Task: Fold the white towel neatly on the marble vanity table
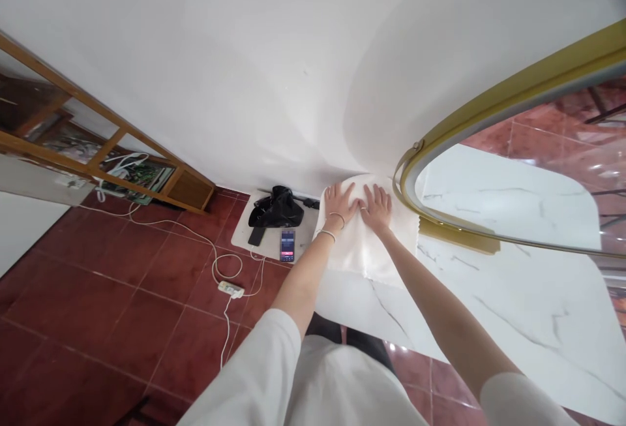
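At the left we saw a wooden cabinet [190, 188]. To its right, a black bundle [280, 211] lay near a lit phone [287, 245]. At the right, we saw also a gold-framed mirror [508, 194].

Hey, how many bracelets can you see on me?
2. One thin, pale, ring-shaped bracelet is at the wrist of the left hand; a second thin, pale bracelet sits just behind it, toward the elbow. Any under the white fabric sleeves would be hidden.
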Demonstrator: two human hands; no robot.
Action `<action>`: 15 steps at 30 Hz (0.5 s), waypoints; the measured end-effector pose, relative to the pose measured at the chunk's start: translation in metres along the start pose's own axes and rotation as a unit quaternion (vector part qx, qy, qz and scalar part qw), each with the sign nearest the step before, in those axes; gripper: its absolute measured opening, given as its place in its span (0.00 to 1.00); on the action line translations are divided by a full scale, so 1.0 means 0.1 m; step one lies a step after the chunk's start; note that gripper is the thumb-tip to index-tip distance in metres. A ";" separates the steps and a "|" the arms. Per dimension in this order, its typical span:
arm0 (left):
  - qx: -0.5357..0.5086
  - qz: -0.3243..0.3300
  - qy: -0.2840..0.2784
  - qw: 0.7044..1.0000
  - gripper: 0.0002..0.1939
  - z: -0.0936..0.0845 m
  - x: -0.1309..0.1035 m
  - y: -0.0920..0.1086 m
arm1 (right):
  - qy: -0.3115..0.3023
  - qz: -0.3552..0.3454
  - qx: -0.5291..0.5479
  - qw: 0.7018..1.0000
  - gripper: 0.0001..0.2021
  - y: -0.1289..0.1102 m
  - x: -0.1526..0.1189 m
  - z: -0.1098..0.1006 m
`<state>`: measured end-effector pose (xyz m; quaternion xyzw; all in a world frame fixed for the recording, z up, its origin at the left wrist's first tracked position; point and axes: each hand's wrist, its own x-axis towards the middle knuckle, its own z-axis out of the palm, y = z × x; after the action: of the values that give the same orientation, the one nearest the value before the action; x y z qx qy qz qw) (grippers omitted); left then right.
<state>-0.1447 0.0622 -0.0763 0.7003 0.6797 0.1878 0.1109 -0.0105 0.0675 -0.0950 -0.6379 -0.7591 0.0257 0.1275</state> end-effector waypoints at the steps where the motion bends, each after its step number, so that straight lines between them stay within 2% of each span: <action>1: 0.001 0.002 0.001 1.000 0.27 -0.01 0.01 -0.01 | 0.001 -0.018 -0.003 1.000 0.27 0.01 -0.01 -0.02; 3: 0.001 0.003 0.002 1.000 0.25 -0.02 -0.08 -0.01 | 0.013 -0.044 0.005 0.999 0.27 0.03 -0.12 -0.08; 5: -0.003 0.010 -0.013 1.000 0.22 -0.03 -0.31 0.02 | 0.030 -0.038 0.025 0.999 0.26 0.02 -0.32 -0.16; 9: -0.004 0.041 -0.037 0.998 0.22 -0.13 -1.12 0.09 | 0.015 -0.008 0.061 0.998 0.22 -0.06 -0.95 -0.30; 12: 0.012 0.044 -0.033 0.998 0.30 -0.28 -1.75 0.07 | -0.028 -0.059 0.061 0.996 0.25 -0.18 -1.50 -0.38; 15: 0.028 0.039 -0.047 0.998 0.31 -0.41 -2.18 0.01 | -0.066 -0.096 0.037 0.993 0.28 -0.33 -1.99 -0.44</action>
<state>-0.1625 -0.1587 -0.0633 0.7373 0.6507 0.1401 0.1158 -0.0016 -0.1379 -0.0779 -0.5539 -0.8220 0.0835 0.1028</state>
